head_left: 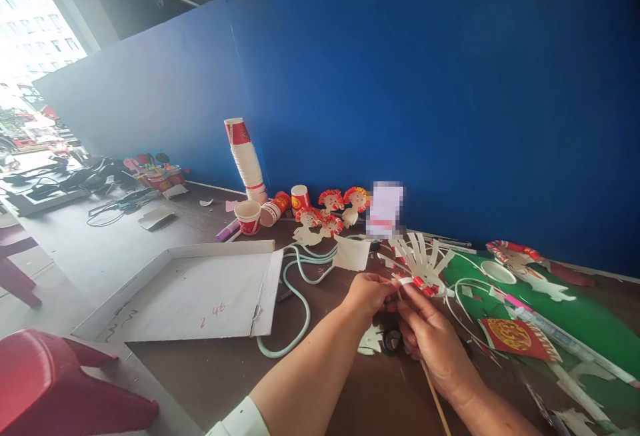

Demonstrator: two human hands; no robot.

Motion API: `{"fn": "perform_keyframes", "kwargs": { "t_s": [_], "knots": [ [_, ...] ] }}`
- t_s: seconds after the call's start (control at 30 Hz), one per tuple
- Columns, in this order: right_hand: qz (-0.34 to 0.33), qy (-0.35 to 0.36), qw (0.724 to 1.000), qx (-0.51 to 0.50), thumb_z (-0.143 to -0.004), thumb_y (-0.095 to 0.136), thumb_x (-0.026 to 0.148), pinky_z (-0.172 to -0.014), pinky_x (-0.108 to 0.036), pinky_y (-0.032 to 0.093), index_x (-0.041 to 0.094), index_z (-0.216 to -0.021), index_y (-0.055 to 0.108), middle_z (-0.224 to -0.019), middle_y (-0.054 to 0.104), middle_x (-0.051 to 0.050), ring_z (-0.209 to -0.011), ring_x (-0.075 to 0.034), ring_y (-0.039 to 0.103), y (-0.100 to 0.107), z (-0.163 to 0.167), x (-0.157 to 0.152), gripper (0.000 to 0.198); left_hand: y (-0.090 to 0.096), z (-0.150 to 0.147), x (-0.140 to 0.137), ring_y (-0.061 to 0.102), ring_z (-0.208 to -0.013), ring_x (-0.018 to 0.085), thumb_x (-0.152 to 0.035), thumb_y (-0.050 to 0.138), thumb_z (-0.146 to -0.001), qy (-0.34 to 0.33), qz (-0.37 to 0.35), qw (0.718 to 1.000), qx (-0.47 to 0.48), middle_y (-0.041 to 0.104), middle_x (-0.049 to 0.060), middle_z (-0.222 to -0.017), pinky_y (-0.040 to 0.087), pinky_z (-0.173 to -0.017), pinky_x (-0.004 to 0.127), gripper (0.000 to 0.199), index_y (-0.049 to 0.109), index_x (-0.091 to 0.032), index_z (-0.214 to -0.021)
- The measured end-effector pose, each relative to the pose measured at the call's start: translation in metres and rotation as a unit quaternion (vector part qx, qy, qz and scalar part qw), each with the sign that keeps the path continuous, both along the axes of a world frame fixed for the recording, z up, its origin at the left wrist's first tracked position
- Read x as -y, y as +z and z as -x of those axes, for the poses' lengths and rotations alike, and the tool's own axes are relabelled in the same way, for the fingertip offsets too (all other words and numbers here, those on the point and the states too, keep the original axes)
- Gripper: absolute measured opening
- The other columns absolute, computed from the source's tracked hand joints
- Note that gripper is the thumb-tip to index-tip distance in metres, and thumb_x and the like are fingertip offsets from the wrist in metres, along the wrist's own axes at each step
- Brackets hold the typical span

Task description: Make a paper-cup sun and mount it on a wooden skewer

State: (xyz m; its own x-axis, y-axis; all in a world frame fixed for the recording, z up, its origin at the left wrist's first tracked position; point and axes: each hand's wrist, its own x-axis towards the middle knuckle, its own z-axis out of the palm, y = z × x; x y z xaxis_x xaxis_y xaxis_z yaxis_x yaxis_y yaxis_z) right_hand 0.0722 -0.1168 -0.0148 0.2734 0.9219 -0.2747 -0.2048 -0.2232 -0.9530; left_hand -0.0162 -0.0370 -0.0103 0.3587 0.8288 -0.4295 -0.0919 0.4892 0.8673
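A paper cup cut into fanned white strips [421, 259], with red curled bits at its lower edge, is at my fingertips. My left hand [369, 295] is closed, its thumb and fingers pinching the end of one strip of this cup. My right hand [431, 335] is closed around a thin wooden stick [434, 393], which slants down toward me. Its fingers also touch the white strip near the stick's upper end. The exact contact between strip and stick is hidden by my fingers. Beneath my hands lie a pale paper scrap [370, 340] and a dark round object [392, 340].
A white box lid [215, 289] lies left, beside a pale cable [303, 329]. Behind stand a tall stack of paper cups [246, 159] and several paper-cup figures [331, 201]. On the right is a green mat [607, 319] with a red cut cup piece [515, 338]. A red stool [55, 383] stands front left.
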Motion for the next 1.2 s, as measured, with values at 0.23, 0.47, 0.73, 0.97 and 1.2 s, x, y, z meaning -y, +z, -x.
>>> {"fn": "perform_keyframes", "kwargs": {
  "t_s": [0.23, 0.47, 0.73, 0.97, 1.2],
  "knots": [
    [-0.004, -0.001, 1.000, -0.002, -0.073, 0.064, 0.040, -0.036, -0.019, 0.021, 0.022, -0.132, 0.050, -0.045, 0.041, 0.008, -0.038, -0.008, 0.030, 0.001, 0.001, 0.000, 0.063, -0.006, -0.001, -0.001, 0.046, -0.046, 0.005, -0.031, 0.076, -0.068, 0.013, 0.002, 1.000, 0.001, 0.050, -0.003, -0.051, 0.039, -0.050, 0.019, 0.030, 0.054, -0.012, -0.061],
    [-0.002, 0.000, 0.999, -0.052, -0.075, 0.061, 0.040, -0.037, -0.018, 0.018, 0.022, -0.135, 0.046, -0.042, 0.035, 0.010, -0.037, -0.006, 0.026, -0.001, 0.002, -0.001, 0.064, 0.002, 0.002, 0.003, 0.048, -0.045, 0.005, -0.027, 0.075, -0.070, 0.013, 0.013, 0.999, 0.044, 0.052, -0.002, -0.053, 0.042, -0.052, 0.019, 0.027, 0.052, -0.012, -0.065],
    [-0.004, -0.005, 0.997, -0.071, -0.077, 0.060, 0.035, -0.037, -0.016, 0.017, 0.025, -0.135, 0.045, -0.042, 0.034, 0.011, -0.037, -0.005, 0.023, 0.001, 0.000, 0.000, 0.061, 0.001, 0.009, 0.001, 0.053, -0.052, 0.006, -0.029, 0.077, -0.068, -0.026, 0.016, 0.994, 0.108, 0.055, 0.000, -0.060, 0.048, -0.060, 0.021, 0.026, 0.061, -0.009, -0.069],
    [-0.007, -0.026, 0.997, -0.065, -0.072, 0.062, 0.034, -0.037, -0.016, 0.016, 0.021, -0.135, 0.046, -0.043, 0.034, 0.011, -0.038, -0.005, 0.024, 0.005, 0.001, -0.001, 0.066, 0.000, 0.007, 0.001, 0.057, -0.057, 0.007, -0.022, 0.077, -0.067, -0.026, 0.021, 0.994, 0.106, 0.060, 0.003, -0.067, 0.049, -0.065, 0.022, 0.020, 0.064, -0.007, -0.070],
    [-0.016, -0.015, 0.998, -0.052, -0.075, 0.061, 0.040, -0.039, -0.019, 0.019, 0.022, -0.136, 0.045, -0.041, 0.034, 0.010, -0.039, -0.007, 0.025, -0.005, -0.001, -0.001, 0.066, -0.004, 0.004, 0.001, 0.053, -0.052, 0.006, -0.026, 0.077, -0.067, -0.013, 0.010, 0.998, 0.066, 0.057, 0.000, -0.060, 0.045, -0.059, 0.020, 0.023, 0.062, -0.009, -0.068]
  ]
}}
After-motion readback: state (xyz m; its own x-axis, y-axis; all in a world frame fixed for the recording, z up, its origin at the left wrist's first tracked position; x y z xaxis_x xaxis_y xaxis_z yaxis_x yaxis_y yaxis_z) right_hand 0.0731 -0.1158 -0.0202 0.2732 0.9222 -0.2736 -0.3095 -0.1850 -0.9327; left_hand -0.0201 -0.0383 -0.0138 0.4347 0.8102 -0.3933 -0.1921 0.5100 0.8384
